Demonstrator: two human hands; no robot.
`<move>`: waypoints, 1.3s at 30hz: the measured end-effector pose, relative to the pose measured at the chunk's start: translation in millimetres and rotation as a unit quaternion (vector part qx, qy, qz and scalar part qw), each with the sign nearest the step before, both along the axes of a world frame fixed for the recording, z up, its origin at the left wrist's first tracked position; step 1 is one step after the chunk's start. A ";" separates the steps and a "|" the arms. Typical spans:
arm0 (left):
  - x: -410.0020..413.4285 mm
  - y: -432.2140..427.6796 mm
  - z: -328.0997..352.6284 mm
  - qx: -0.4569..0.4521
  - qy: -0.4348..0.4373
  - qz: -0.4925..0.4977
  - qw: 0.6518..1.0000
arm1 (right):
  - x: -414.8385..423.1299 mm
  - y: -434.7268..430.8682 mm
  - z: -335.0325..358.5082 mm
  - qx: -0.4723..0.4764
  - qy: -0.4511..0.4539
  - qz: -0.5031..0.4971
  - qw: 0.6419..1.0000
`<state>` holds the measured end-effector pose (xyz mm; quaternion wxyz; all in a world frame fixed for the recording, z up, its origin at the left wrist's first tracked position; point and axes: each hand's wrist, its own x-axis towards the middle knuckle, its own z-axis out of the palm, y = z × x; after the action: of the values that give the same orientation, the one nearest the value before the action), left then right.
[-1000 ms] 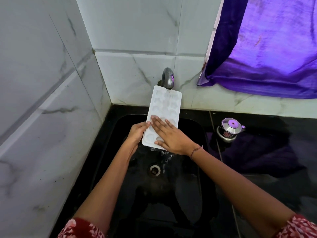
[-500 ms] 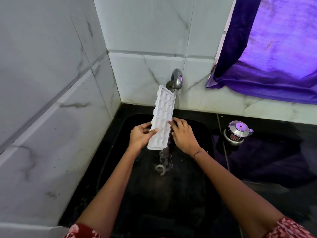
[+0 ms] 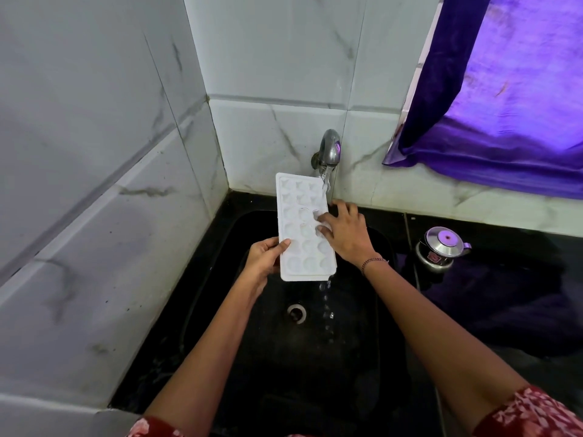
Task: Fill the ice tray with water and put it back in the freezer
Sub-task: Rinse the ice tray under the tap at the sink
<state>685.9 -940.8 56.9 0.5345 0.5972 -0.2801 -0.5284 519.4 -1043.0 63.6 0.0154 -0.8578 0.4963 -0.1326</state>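
A white ice tray (image 3: 299, 222) with round cups facing up is held over the black sink (image 3: 252, 342), its far end under the steel tap (image 3: 329, 149). Water runs from the tap onto the tray's far right corner and drips off the near right corner into the sink. My left hand (image 3: 263, 260) grips the tray's near left edge, thumb on top. My right hand (image 3: 345, 233) rests on the tray's right side, fingers spread over the cups.
The drain (image 3: 296, 312) lies below the tray. A small steel pot with a lid (image 3: 441, 247) stands on the black counter (image 3: 504, 310) to the right. Marble-tiled walls close the left and back. A purple curtain (image 3: 504, 105) hangs at the upper right.
The tray went from underside-up, to tilted on edge, to flat with its cups up. My right hand moved from its back to its right side. Water now spills off the near corner.
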 end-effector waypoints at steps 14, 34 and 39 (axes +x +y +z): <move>1.7 -5.7 -2.1 0.003 0.043 -0.016 0.999 | -7.9 -0.9 18.0 0.013 0.007 0.009 1.000; -14.7 -25.5 9.8 0.000 0.054 -0.047 0.997 | -6.2 -6.4 27.7 -0.052 0.045 0.015 0.998; -15.7 -29.4 10.9 -0.002 0.056 -0.052 0.997 | -10.6 -10.1 27.2 -0.060 0.068 0.025 0.996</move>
<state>670.2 -970.1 67.8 0.5223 0.5505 -0.2810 -0.5875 508.8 -1053.1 90.8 -0.0671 -0.8766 0.4653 -0.1029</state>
